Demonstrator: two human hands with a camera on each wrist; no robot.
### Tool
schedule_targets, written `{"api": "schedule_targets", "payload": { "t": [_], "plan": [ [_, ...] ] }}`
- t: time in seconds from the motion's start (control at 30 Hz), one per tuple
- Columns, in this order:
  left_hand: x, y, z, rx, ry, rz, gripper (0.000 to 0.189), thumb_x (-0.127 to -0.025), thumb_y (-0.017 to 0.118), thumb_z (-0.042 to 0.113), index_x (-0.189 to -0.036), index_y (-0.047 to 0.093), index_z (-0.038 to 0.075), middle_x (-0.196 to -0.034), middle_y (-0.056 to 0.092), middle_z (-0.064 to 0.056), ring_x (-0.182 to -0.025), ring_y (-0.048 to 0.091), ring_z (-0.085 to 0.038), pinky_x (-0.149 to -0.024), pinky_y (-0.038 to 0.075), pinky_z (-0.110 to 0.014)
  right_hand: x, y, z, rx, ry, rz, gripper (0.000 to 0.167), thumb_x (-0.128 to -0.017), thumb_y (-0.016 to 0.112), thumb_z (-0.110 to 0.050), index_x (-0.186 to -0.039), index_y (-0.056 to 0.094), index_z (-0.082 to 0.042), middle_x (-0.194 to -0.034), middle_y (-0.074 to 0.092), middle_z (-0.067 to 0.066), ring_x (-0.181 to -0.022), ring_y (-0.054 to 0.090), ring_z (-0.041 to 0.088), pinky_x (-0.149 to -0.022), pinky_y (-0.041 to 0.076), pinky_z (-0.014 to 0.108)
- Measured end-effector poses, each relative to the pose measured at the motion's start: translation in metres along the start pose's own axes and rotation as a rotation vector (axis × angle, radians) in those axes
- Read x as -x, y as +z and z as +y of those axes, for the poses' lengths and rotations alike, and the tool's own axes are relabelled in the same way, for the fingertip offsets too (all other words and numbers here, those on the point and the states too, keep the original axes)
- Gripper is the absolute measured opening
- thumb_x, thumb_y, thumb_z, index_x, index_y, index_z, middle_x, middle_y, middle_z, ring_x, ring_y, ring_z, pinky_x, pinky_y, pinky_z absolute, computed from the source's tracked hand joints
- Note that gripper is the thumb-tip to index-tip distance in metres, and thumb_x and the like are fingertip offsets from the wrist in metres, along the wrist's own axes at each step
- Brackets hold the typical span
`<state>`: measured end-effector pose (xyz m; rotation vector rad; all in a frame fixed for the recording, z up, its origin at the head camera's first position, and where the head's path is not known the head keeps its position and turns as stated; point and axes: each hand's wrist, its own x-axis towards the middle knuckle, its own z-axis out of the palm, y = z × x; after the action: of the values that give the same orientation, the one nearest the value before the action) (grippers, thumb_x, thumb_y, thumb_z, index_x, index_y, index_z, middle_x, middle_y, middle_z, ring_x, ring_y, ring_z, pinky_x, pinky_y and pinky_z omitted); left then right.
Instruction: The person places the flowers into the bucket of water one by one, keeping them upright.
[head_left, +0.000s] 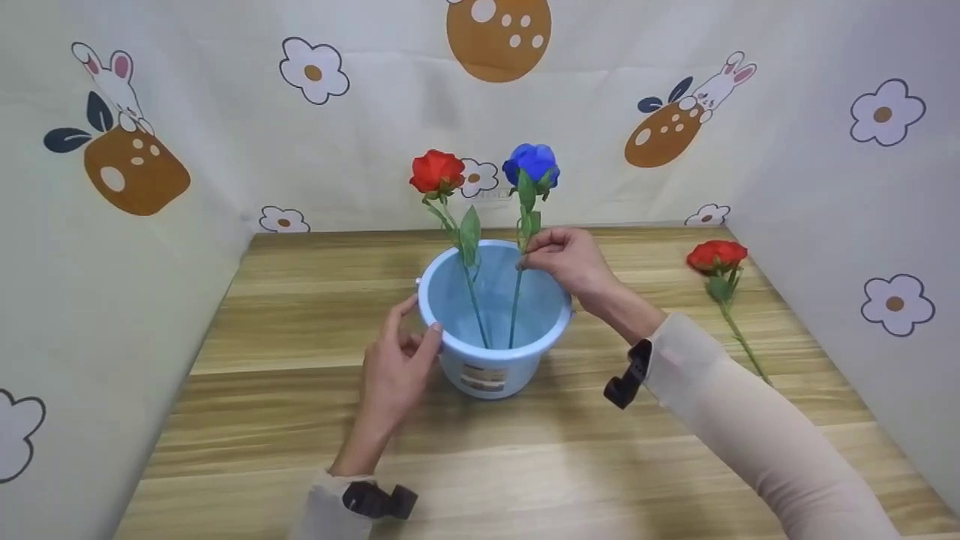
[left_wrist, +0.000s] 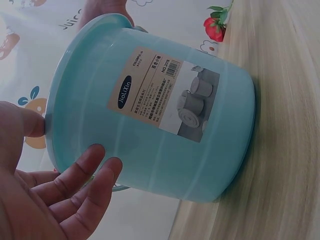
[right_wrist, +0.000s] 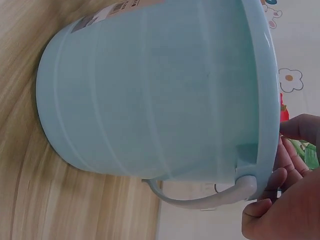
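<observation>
A light blue bucket (head_left: 457, 346) stands upright on the table. My right hand (head_left: 574, 262) pinches the stem of a blue rose (head_left: 532, 166) above the bucket's right rim, and the lower stem reaches down inside. A red rose (head_left: 437, 172) leans in the bucket to its left, its bloom above the rim. My left hand (head_left: 395, 367) is at the bucket's left side. In the left wrist view its thumb (left_wrist: 34, 124) touches the rim and its fingers (left_wrist: 92, 195) lie loosely spread by the outer wall.
Another red rose (head_left: 718, 257) lies on the table at the right, its stem pointing toward the front. The bucket's handle (right_wrist: 210, 201) hangs at its side. Patterned cloth walls (head_left: 375, 150) enclose the wooden table (head_left: 292, 300) at the back and both sides.
</observation>
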<state>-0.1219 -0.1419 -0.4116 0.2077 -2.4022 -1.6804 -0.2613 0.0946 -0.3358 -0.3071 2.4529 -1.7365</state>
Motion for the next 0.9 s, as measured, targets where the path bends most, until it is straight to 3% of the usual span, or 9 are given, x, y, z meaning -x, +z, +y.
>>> {"api": "schedule_targets", "payload": {
  "t": [0.3, 0.67, 0.9],
  "plan": [
    [-0.001, 0.001, -0.002, -0.008, 0.036, 0.021, 0.054, -0.103, 0.066, 0.032, -0.153, 0.051, 0.020, -0.081, 0.069, -0.005, -0.077, 0.063, -0.022, -0.069, 0.051, -0.032, -0.005, 0.007, 0.000, 0.016, -0.003, 0.007, 0.025, -0.081, 0.082, -0.001, -0.081, 0.060, -0.013, -0.066, 0.064, -0.008, -0.069, 0.060, 0.007, -0.070, 0.048, 0.020],
    [-0.001, 0.000, 0.000, -0.009, 0.013, -0.003, 0.055, -0.104, 0.064, 0.036, -0.155, 0.049, 0.022, -0.085, 0.071, -0.009, -0.077, 0.062, -0.019, -0.070, 0.051, -0.032, -0.005, 0.014, -0.004, 0.123, -0.025, -0.057, 0.026, -0.086, 0.080, 0.002, -0.084, 0.058, -0.012, -0.076, 0.066, -0.003, -0.077, 0.068, 0.009, -0.074, 0.054, 0.022],
    [-0.001, 0.000, -0.001, -0.015, 0.028, 0.009, 0.055, -0.104, 0.065, 0.034, -0.154, 0.050, 0.021, -0.083, 0.071, -0.006, -0.077, 0.064, -0.022, -0.070, 0.052, -0.033, -0.003, 0.022, -0.005, 0.250, -0.052, -0.063, 0.025, -0.086, 0.081, -0.003, -0.086, 0.058, -0.013, -0.084, 0.065, 0.000, -0.080, 0.064, 0.014, -0.070, 0.049, 0.026]
  ]
}}
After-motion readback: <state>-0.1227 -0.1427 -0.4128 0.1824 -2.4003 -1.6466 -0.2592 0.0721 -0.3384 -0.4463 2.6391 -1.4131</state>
